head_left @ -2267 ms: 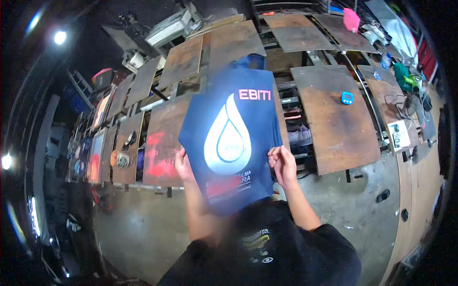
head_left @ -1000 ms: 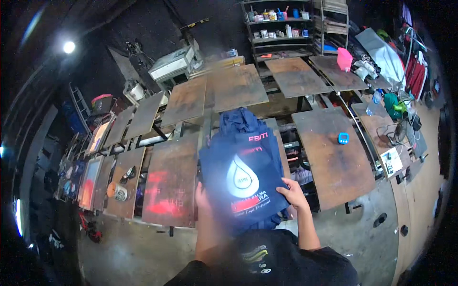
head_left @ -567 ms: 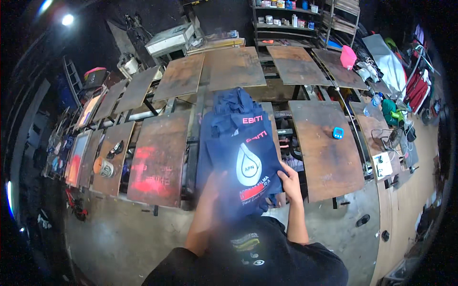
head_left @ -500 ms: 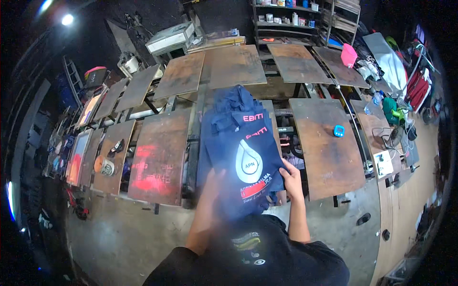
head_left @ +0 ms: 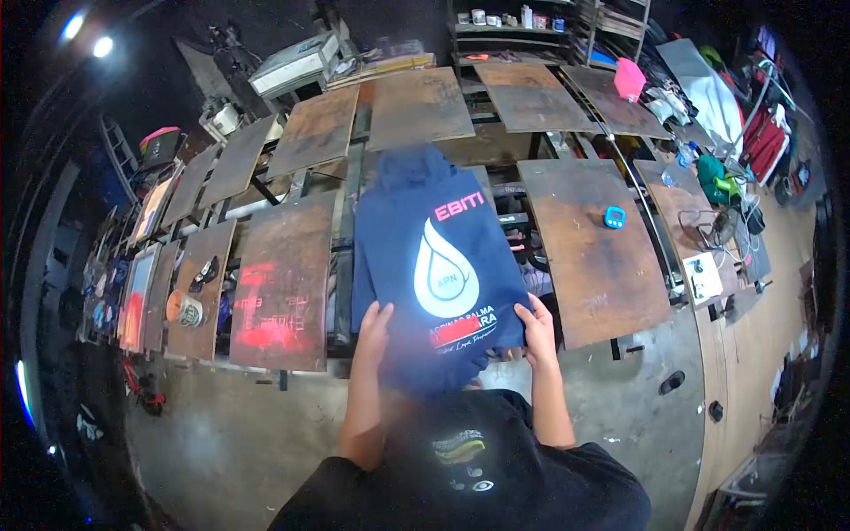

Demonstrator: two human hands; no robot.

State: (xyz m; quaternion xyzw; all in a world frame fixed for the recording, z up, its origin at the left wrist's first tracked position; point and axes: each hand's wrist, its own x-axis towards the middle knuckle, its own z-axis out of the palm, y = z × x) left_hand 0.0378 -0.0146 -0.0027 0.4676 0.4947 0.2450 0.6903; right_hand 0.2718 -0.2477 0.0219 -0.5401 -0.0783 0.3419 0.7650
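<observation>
A navy printed cloth item (head_left: 491, 257), possibly a bag or a folded shirt, lies spread flat before me. It bears a white drop shape, pink lettering above and a red patch below. My left hand (head_left: 375, 329) grips its near left side, fingers curled over the fabric. At its near right corner my right hand (head_left: 537, 326) pinches the edge, thumb on top. Beneath and beyond it lies more dark blue cloth (head_left: 409, 166), heaped at the far end. The board under this pile is mostly hidden.
Rows of brown boards (head_left: 598, 265) stand on a metal frame, with gaps between. One board (head_left: 283, 283) has pink-red paint marks. Around me are a blue timer (head_left: 614, 217), a tub (head_left: 189, 310), a pink container (head_left: 629, 80), a fan (head_left: 724, 228) and shelves (head_left: 509, 31).
The top cloth item has been drawn out flatter and squarer, covering the second pink-lettered piece seen before. My left hand, blurred earlier, now grips the left side; my view has shifted slightly.
</observation>
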